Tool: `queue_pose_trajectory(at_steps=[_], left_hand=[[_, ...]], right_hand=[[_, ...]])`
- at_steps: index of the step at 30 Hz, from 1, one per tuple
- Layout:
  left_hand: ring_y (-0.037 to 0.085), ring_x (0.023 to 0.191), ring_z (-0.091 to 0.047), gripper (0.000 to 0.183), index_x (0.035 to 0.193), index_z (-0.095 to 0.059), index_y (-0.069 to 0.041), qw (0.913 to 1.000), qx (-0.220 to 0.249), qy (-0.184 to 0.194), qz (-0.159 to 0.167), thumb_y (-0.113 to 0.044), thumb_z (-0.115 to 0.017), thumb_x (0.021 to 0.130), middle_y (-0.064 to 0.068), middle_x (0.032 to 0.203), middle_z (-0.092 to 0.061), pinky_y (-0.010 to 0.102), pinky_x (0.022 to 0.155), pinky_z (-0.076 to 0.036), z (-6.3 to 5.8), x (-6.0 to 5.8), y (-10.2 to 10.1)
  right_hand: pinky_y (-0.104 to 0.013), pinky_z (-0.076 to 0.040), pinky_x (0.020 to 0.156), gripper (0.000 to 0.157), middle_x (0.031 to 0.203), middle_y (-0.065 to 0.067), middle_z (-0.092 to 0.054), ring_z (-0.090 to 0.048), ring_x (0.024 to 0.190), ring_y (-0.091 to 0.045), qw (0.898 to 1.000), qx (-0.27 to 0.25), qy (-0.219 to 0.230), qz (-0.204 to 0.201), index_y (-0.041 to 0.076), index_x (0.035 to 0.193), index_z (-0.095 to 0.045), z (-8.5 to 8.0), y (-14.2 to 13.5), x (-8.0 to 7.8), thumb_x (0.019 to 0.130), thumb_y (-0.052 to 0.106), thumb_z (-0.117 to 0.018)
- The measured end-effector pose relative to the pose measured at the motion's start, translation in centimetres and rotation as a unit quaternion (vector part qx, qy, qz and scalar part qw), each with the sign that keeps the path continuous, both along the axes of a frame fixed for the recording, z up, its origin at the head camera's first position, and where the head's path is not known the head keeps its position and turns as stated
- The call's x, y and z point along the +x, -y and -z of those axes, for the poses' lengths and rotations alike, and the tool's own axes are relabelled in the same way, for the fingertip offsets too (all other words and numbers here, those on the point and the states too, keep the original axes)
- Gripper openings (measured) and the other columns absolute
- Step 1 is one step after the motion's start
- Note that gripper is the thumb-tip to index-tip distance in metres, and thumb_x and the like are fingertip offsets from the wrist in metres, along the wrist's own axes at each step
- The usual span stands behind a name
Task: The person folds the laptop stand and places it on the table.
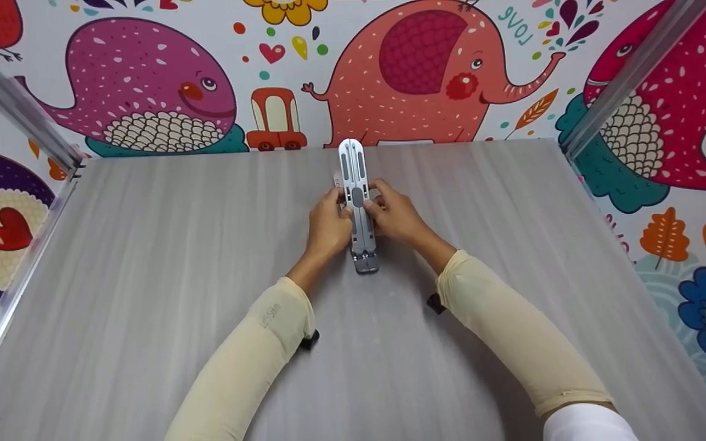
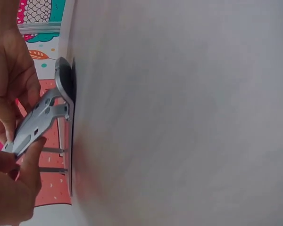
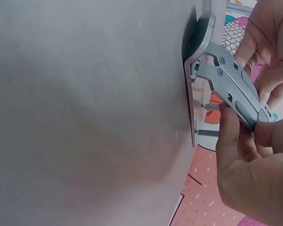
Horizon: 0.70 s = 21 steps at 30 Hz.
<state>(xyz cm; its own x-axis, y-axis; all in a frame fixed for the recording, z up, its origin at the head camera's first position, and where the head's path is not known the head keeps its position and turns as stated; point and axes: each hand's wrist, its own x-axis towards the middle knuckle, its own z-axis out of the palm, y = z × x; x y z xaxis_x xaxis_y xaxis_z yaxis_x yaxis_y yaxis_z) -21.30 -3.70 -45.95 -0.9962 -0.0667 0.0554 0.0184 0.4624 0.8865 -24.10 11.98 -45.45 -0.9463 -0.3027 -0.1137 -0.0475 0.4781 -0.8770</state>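
A silver-grey folding laptop stand [image 1: 362,236] stands on the table, its two long arms close together side by side. In the right wrist view, the upper arms [image 3: 233,84] are raised at a slant over a flat base [image 3: 190,108], with thin struts between. My left hand [image 1: 330,228] grips the stand's left side, thumb near its middle. From the right, my right hand [image 1: 397,213] pinches the opposite arm with its thumb on top. Some fingertips of both hands are hidden behind the stand. The left wrist view shows the curved front lip [image 2: 63,80] near the tabletop.
The grey wood-grain table [image 1: 175,257] spreads around both hands. Walls printed with cartoon animals [image 1: 426,73] border its back and sides. Metal corner posts [image 1: 635,79] rise at the rear corners. A dark wrist mount [image 1: 310,340] shows under the left sleeve.
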Motion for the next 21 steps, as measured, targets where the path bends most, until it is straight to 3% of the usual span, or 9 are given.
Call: queue_pose_trajectory(at_steps=[5,9,14,21], left_hand=[[0.033,0.125,-0.06,0.038,0.139,-0.055,-0.001,0.9986,-0.04,-0.022,-0.026,-0.004,-0.057,0.101,0.018,0.134,-0.063,0.045,0.109,-0.046,0.0,0.7,-0.6],[0.035,0.115,-0.061,0.039,0.14,-0.048,0.002,0.996,-0.075,0.004,-0.048,-0.006,-0.054,0.102,0.021,0.128,-0.059,0.049,0.099,-0.05,-0.1,1.9,-1.1],[0.036,0.104,-0.064,0.045,0.139,-0.042,0.002,0.9897,-0.121,0.071,-0.026,-0.014,-0.058,0.101,0.022,0.123,-0.057,0.051,0.088,-0.053,-0.5,3.9,-2.0],[0.037,0.093,-0.07,0.051,0.131,-0.046,0.002,0.9687,-0.226,0.104,0.009,-0.024,-0.07,0.093,0.018,0.106,-0.067,0.053,0.081,-0.056,-1.1,5.9,-3.0]], right_hand=[[-0.041,-0.063,0.076,0.033,0.102,-0.015,-0.068,-0.071,0.087,-0.027,1.0,0.001,-0.015,-0.005,0.02,0.14,-0.051,-0.1,-0.3,0.1,0.107,0.022,-0.051],[-0.038,-0.06,0.072,0.035,0.101,-0.016,-0.071,-0.068,0.085,-0.027,0.998,0.033,-0.06,0.004,0.016,0.14,-0.052,-0.4,-0.1,-0.3,0.107,0.027,-0.053],[-0.037,-0.058,0.071,0.044,0.104,-0.013,-0.071,-0.068,0.086,-0.024,0.991,0.061,-0.119,0.027,0.016,0.147,-0.048,-1.5,0.3,-1.3,0.105,0.027,-0.056],[-0.033,-0.057,0.09,0.057,0.136,-0.008,-0.057,-0.063,0.11,-0.019,0.976,0.103,-0.188,0.025,0.027,0.156,-0.04,-3.4,1.2,-2.9,0.103,0.026,-0.062]])
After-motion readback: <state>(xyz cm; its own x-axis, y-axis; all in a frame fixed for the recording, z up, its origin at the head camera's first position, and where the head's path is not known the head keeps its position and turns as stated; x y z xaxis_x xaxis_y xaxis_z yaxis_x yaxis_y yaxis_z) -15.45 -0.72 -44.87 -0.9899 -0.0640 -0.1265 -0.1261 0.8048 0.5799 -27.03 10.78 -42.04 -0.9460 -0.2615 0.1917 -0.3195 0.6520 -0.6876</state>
